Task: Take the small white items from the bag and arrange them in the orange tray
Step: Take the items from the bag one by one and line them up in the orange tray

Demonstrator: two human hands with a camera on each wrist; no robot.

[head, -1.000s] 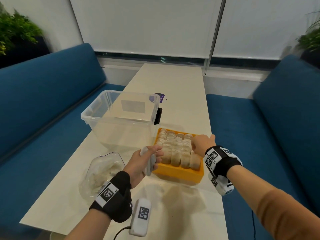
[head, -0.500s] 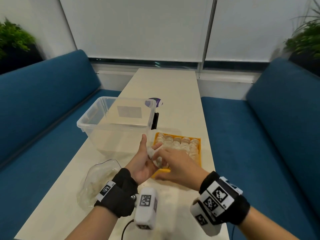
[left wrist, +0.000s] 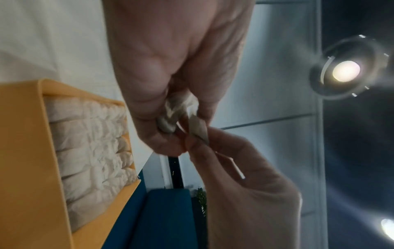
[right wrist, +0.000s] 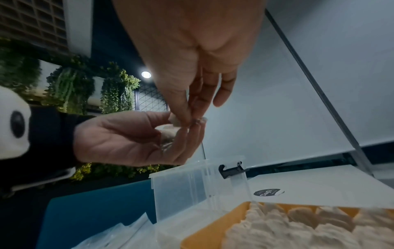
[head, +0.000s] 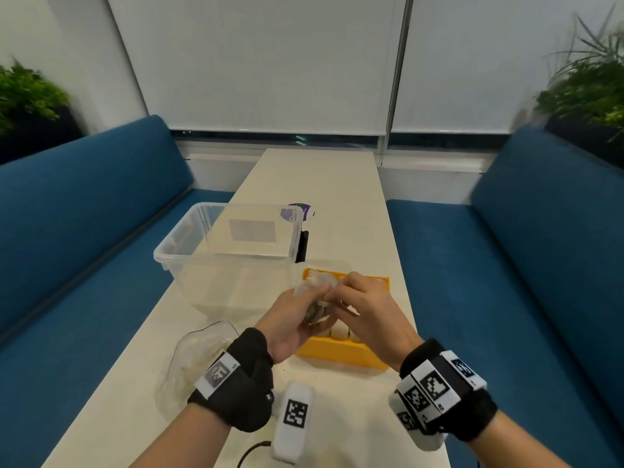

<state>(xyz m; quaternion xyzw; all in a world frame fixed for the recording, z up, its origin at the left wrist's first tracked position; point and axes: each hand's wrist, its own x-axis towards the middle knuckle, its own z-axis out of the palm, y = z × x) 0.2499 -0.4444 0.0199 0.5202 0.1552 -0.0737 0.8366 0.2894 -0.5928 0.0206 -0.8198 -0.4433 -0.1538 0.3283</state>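
Low in the centre of the head view, the left hand (head: 292, 317) cradles small white items (right wrist: 167, 133) in its cupped palm while the right hand (head: 366, 310) pinches one (thumb against fingertips). Just beneath them sits the orange tray (head: 341, 354), packed with white pieces. Lower left lies the clear bag (head: 199, 346).

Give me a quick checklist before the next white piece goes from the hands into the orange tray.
1. Piece in grip: ok, right hand pinches a white item.
2. Spares: ok, left hand cups more items.
3. Hands over the orange tray: ok.
4. Free slot: cannot tell; the near rows look full and the hands hide the middle.
5. Path past the clear bin: ok, it stands to the tray's left.
6. Bag within reach: ok, beside the left wrist.
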